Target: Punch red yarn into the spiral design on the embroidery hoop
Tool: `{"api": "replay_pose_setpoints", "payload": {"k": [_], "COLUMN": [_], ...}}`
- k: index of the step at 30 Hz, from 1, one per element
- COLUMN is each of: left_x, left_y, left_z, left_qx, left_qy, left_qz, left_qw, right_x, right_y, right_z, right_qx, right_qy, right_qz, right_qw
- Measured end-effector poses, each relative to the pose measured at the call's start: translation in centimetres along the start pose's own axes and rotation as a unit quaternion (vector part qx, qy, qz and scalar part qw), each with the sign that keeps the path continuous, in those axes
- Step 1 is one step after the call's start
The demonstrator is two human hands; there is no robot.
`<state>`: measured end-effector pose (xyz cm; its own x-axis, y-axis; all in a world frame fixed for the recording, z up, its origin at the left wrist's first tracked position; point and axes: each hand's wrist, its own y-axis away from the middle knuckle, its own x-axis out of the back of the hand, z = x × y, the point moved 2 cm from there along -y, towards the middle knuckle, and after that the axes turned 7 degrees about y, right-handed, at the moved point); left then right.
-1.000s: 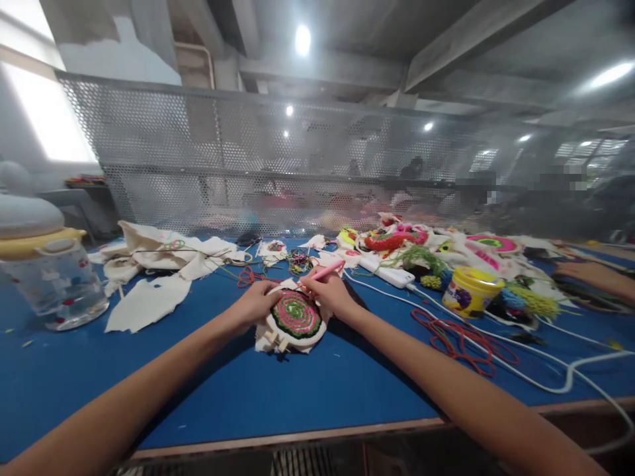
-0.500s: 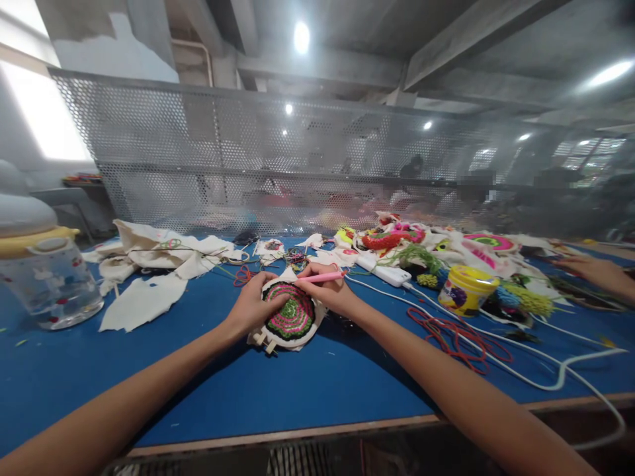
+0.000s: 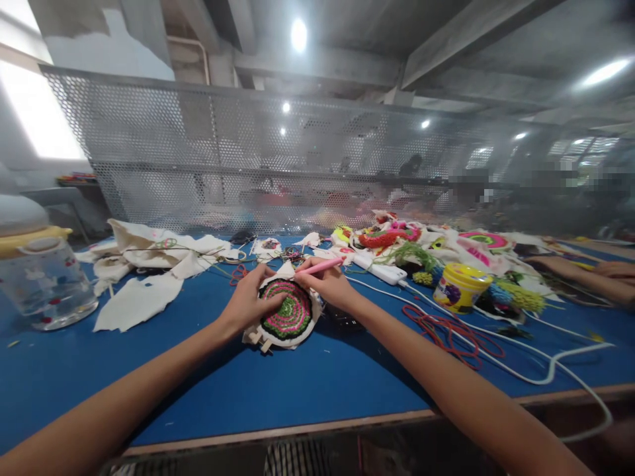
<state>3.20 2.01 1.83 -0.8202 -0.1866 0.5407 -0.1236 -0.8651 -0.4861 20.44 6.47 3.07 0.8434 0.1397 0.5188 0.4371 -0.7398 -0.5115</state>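
Observation:
A round embroidery hoop [image 3: 286,316] with white cloth lies at the middle of the blue table, filled with rings of green, pink and black yarn. My left hand [image 3: 249,301] grips its left side, thumb lying across the stitching. In my right hand [image 3: 328,285], a pink pen-shaped punch needle [image 3: 320,266] is pinched over the hoop's upper right edge. Fingers hide its tip, so I cannot tell whether it touches the cloth. Wooden clamp ends [image 3: 266,346] stick out at the hoop's lower left.
White cloth scraps [image 3: 141,301] and a water bottle [image 3: 47,284] stand left. To the right are a yellow tub [image 3: 461,288], red yarn [image 3: 441,334], a white power strip [image 3: 380,268] with its cable, and piled yarn pieces. Another person's arm [image 3: 575,270] reaches in at far right.
The punch needle's back end has tipped up and my right hand has shifted slightly. The whole view has moved a little. At far right, the other person's arm reaches further in.

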Motion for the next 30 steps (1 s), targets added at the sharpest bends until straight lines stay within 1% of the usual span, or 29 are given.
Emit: {"api": "replay_pose_setpoints", "payload": {"k": [5,13,18,23,26,30], "left_x": [0.0,0.1,0.1,0.1,0.1,0.0], "left_y": [0.0,-0.1,0.0,0.0,-0.1,-0.2], "left_z": [0.0,-0.1,0.1,0.0,-0.2,-0.3], "left_qx": [-0.001,-0.017,-0.018,-0.024,-0.026,-0.029], "left_qy": [0.001,-0.017,-0.023,-0.018,-0.01,0.001], "left_qz": [-0.009,-0.003,-0.003,-0.006,-0.009,-0.021], "left_qw": [1.0,1.0,1.0,1.0,1.0,0.999], "right_x": [0.0,-0.1,0.1,0.2,0.3,0.4], "right_y": [0.0,0.1,0.1,-0.1,0.0,0.1], "right_z": [0.2,-0.2,-0.2,-0.1,-0.5,-0.8], "right_qx": [-0.004,-0.005,-0.012,-0.022,0.008,0.09], "right_qy": [0.003,0.001,-0.033,-0.041,-0.016,0.046], "right_qz": [0.004,0.001,-0.019,-0.012,-0.015,-0.03], "right_qw": [1.0,1.0,0.999,0.999,1.0,0.994]}}
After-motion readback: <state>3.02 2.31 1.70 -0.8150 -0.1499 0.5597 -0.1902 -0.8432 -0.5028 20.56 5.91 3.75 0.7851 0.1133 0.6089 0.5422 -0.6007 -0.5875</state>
